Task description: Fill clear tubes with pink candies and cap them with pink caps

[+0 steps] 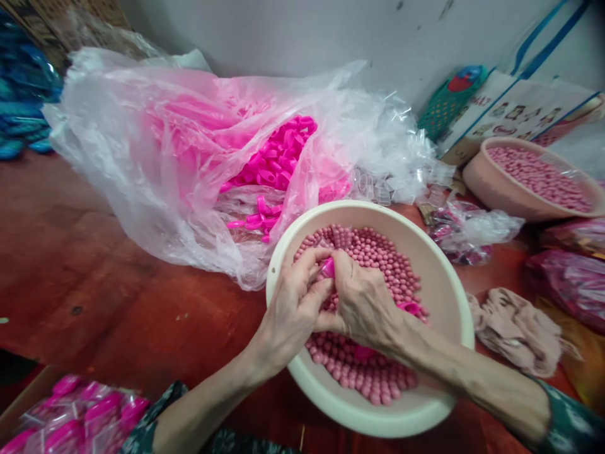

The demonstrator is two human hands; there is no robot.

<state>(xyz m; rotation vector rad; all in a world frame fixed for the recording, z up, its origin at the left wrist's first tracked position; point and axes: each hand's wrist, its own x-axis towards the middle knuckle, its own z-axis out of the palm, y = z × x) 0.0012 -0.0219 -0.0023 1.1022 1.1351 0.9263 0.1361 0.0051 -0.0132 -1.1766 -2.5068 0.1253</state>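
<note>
Both hands bunched together over the round cream plastic basin (439, 277), left hand (290, 309) and right hand (362, 306) pinching the same small bright pink plastic piece (328, 267) between the fingertips, right above the heap of small dusty-pink round beads (378, 258) filling that basin. Fingers closed on the piece, not spread.

Could go sideways pretty easily: tiny slick piece, grip only at the fingertips, so one slip and it drops into the beads, same colour family, annoying to fish out. Right forearm lying across the basin rim too, so a lean or a bump might tip the basin and send beads rolling over the dark red floor (94, 252). Also the big clear crinkled plastic bag of hot-pink moulded parts (278, 157) slumping open just beside the basin, loose parts already spilling at its mouth.

Writing: not much readable. Printed white-and-blue carton (520, 110) at the back right has letters ending in something like "AL7" plus small pictures, too blurred to trust. Second pinkish bowl of beads (486, 189) in front of it, no label seen.
</note>
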